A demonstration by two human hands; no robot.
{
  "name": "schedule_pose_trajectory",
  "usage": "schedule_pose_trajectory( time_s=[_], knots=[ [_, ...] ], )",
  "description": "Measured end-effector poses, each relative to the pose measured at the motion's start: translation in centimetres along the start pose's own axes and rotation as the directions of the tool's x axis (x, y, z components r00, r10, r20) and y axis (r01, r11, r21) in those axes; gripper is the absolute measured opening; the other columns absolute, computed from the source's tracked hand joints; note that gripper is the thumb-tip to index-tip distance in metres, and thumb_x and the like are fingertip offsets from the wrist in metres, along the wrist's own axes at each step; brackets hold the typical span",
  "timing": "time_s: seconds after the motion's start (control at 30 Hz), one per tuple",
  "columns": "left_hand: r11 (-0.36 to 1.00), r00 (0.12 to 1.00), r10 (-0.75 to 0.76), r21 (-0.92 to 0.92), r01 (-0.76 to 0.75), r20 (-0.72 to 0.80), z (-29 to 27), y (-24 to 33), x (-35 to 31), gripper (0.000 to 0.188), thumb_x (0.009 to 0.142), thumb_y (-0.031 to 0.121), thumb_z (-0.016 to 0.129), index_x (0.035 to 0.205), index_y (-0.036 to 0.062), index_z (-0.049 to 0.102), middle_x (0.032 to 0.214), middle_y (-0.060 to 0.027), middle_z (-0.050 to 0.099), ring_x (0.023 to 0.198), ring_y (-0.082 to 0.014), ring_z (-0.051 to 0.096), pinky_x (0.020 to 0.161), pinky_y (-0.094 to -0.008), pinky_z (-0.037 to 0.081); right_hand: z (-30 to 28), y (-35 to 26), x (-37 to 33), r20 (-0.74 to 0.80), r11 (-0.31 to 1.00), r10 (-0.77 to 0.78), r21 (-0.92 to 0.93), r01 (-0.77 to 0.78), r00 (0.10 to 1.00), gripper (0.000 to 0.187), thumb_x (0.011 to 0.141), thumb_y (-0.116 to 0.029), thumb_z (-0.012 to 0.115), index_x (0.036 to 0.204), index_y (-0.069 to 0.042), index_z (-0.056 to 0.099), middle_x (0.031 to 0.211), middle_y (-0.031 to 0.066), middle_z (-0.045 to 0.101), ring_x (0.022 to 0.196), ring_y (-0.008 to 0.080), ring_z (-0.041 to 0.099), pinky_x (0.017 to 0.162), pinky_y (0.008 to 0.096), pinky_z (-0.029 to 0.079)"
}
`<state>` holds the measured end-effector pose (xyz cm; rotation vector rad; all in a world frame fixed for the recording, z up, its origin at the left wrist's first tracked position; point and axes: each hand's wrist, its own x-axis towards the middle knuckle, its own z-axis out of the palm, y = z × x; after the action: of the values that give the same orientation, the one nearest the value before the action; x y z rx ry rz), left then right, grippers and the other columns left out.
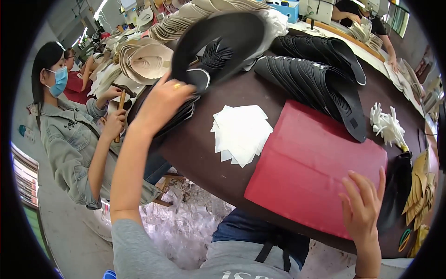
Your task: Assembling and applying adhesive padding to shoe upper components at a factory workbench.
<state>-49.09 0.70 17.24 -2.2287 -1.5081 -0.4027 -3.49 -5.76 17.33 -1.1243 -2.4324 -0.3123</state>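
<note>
My left hand [163, 103] reaches up to the far left of the table, its fingers closed on the lower left edge of a curved black shoe-upper piece [241, 35]. The piece is raised and smeared by motion. Beneath it, more black pieces [179, 118] show in part. My right hand [364, 204] hovers at the right side of a red mat [306, 172], fingers spread and holding nothing. Left of the mat lies a loose fanned pile of thin white square sheets [241, 132]. Two rows of nested black shoe uppers [297, 76] rest behind the mat, one overlapping its far edge.
On the left a co-worker in a grey jacket [69, 139] holds a hammer [121, 104]. Beige upper pieces [144, 60] are stacked at the back. White gloves [388, 124], tan pieces [420, 186] and green-handled scissors [404, 239] lie along the right. Another person works beyond the table.
</note>
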Motion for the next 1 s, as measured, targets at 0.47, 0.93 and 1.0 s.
schedule_pose_trajectory(
  time_s=[0.47, 0.93, 1.0],
  knots=[
    [0.908, 0.874, -0.418, 0.114, 0.402, 0.247, 1.3, -4.9, -6.1, 0.054, 0.072, 0.045, 0.074, 0.097, -0.0024, 0.065, 0.084, -0.0159, 0.066, 0.085, -0.0324, 0.061, 0.101, -0.0414, 0.040, 3.8, 6.7, 2.4, 0.080, 0.986, -0.113, 0.133, 0.102, 0.990, 0.019, 0.075, -0.006, 0.068, 0.094, -0.006, 0.065, 0.099, 0.0059, 0.064, 0.083, 0.0211, 0.062, 0.109, 0.0523, 0.032],
    [0.903, 0.821, 0.113, -0.286, -0.319, -0.559, -3.5, 18.9, 35.3, 0.057, 0.063, 0.039, 0.084, 0.102, 0.0007, 0.067, 0.098, -0.0080, 0.069, 0.097, -0.0265, 0.060, 0.098, -0.0383, 0.040, 4.3, 20.9, -1.6, 0.130, 0.959, 0.069, 0.265, -0.102, 0.989, 0.012, 0.081, -0.011, 0.066, 0.092, -0.005, 0.065, 0.101, 0.0054, 0.060, 0.083, 0.0232, 0.057, 0.082, 0.0329, 0.047],
    [0.872, 0.666, 0.271, -0.115, -0.475, -0.695, 1.3, 23.4, 44.6, 0.051, 0.065, 0.045, 0.081, 0.093, 0.0046, 0.067, 0.091, -0.0025, 0.069, 0.087, -0.0221, 0.063, 0.100, -0.0373, 0.038, 4.9, 22.4, -1.7, 0.110, 0.941, 0.064, 0.324, -0.097, 0.992, 0.013, 0.082, -0.012, 0.067, 0.094, -0.006, 0.065, 0.102, 0.0047, 0.060, 0.083, 0.0226, 0.057, 0.081, 0.0318, 0.047]
  ],
)
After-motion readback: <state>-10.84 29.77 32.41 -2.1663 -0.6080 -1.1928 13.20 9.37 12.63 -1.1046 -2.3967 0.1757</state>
